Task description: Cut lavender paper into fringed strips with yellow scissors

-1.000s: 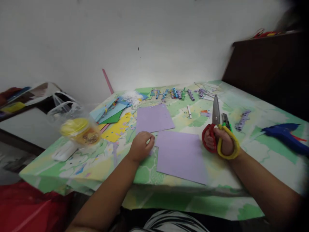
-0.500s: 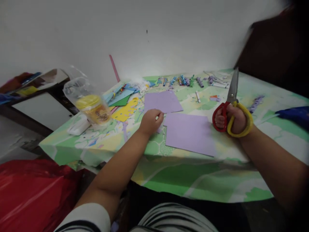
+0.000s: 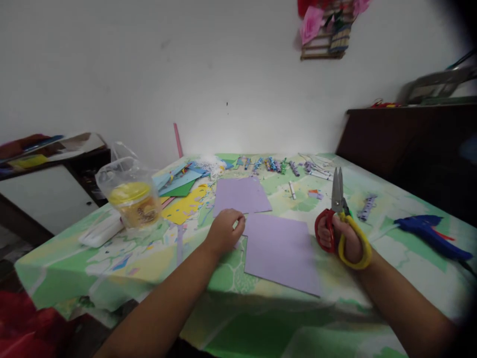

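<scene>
My right hand (image 3: 345, 237) grips a pair of scissors (image 3: 337, 191) with one red and one yellow handle loop. The blades point up and stand slightly apart, right of the purple sheets. My left hand (image 3: 225, 229) is closed with its fingers curled, resting at the gap between two sheets; whatever its fingers hold is hidden. The nearer purple sheet (image 3: 281, 253) lies flat, a small notch at its upper left corner. Behind it lies the other purple sheet (image 3: 242, 194). A little purple scrap peeks out beside my left wrist.
A yellow-lidded tub in a clear bag (image 3: 136, 204) stands at left, near yellow paper (image 3: 186, 206) and coloured sheets (image 3: 181, 183). Small rolled paper pieces (image 3: 274, 165) line the back. A white crayon-like stick (image 3: 292, 190) and a blue glue gun (image 3: 428, 233) lie to the right.
The view has tilted up, so the table sits lower and a wall decoration shows. The scissor blades have parted slightly. My left hand stays by the purple sheets.
</scene>
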{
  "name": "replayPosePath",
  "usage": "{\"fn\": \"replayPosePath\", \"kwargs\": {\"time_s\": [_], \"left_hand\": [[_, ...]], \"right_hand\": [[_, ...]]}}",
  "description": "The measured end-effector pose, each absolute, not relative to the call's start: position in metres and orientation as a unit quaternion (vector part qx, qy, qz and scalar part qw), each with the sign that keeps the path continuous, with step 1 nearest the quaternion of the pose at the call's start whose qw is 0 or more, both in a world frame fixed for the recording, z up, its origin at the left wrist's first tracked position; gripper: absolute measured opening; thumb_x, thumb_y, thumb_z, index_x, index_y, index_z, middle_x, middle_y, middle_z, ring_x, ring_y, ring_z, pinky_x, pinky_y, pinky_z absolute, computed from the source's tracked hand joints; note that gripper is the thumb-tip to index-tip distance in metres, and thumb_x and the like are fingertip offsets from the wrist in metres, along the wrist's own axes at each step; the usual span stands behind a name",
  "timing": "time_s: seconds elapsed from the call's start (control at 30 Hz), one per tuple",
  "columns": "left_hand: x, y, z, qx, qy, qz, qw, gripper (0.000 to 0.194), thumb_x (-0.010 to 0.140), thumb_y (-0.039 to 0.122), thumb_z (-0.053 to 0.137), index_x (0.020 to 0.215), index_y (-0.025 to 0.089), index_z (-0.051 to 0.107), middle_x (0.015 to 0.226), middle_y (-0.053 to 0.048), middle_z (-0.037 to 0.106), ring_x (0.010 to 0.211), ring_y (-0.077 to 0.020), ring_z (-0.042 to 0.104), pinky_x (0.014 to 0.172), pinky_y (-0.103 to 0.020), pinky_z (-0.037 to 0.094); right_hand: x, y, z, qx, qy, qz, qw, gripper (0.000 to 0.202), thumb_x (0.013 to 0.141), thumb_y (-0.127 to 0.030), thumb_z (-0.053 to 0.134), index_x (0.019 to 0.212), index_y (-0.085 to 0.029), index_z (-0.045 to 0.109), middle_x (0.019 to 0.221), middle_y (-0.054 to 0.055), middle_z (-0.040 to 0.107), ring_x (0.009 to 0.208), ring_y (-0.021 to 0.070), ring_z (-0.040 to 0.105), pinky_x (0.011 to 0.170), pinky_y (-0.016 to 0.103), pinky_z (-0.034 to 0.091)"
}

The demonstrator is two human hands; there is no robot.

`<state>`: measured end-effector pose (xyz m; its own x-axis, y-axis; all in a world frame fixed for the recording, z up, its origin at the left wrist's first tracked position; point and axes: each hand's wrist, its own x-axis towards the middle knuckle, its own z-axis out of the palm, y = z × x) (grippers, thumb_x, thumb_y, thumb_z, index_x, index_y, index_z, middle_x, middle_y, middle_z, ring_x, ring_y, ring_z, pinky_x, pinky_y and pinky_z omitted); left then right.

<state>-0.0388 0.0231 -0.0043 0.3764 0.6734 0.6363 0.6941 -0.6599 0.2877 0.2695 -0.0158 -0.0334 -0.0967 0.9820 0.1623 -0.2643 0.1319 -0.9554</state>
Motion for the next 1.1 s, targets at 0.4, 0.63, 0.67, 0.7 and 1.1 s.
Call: {"fn": "replayPosePath", "kwargs": {"time_s": [0.4,0.63,0.67,0.7,1.1], "left_hand": [[-0.029,-0.003,-0.004,-0.892,-0.357,-0.268,-0.068,0.027,0.081,0.028,0.047,0.100,0.014,0.062,0.104,-0.015,0.065,0.102,-0.0247,0.058,0.091,-0.045,0.046],[-0.015,-0.018,0.010,-0.958,-0.214,0.024,-0.187,0.069,0.082,0.055,0.048,0.137,0.016,0.041,0.145,-0.018,0.037,0.134,-0.0344,0.033,0.109,-0.059,0.021],[-0.014,-0.018,0.011,-0.958,-0.213,0.029,-0.191,0.068,0.083,0.056,0.046,0.137,0.016,0.041,0.145,-0.018,0.036,0.134,-0.0340,0.033,0.109,-0.059,0.021],[-0.014,-0.019,0.012,-0.958,-0.213,0.028,-0.190,0.067,0.084,0.056,0.045,0.137,0.015,0.042,0.144,-0.018,0.036,0.134,-0.0339,0.033,0.109,-0.059,0.021],[-0.034,0.025,0.019,-0.891,-0.437,-0.035,-0.116,0.055,0.073,0.035,0.061,0.122,0.011,0.053,0.129,-0.019,0.054,0.120,-0.0313,0.049,0.100,-0.048,0.039]], "right_hand": [[0.258,-0.032,-0.028,-0.439,-0.457,0.473,0.612,0.032,0.068,-0.045,0.075,0.085,-0.024,0.057,0.062,-0.002,0.054,0.047,0.0115,0.045,0.041,0.025,0.033],[0.260,-0.027,-0.028,-0.418,-0.379,0.492,0.663,0.027,0.078,-0.051,0.060,0.082,-0.026,0.052,0.057,-0.007,0.038,0.041,0.0081,0.031,0.035,0.020,0.023],[0.261,-0.026,-0.027,-0.415,-0.372,0.495,0.667,0.029,0.077,-0.052,0.059,0.082,-0.025,0.052,0.058,-0.006,0.039,0.041,0.0080,0.031,0.034,0.020,0.023],[0.262,-0.025,-0.027,-0.412,-0.367,0.497,0.669,0.030,0.077,-0.054,0.059,0.081,-0.025,0.053,0.059,-0.006,0.040,0.041,0.0080,0.031,0.034,0.020,0.023],[0.267,-0.026,-0.028,-0.399,-0.408,0.529,0.628,0.028,0.076,-0.052,0.062,0.085,-0.025,0.062,0.062,-0.003,0.043,0.045,0.0106,0.034,0.038,0.025,0.025]]}}
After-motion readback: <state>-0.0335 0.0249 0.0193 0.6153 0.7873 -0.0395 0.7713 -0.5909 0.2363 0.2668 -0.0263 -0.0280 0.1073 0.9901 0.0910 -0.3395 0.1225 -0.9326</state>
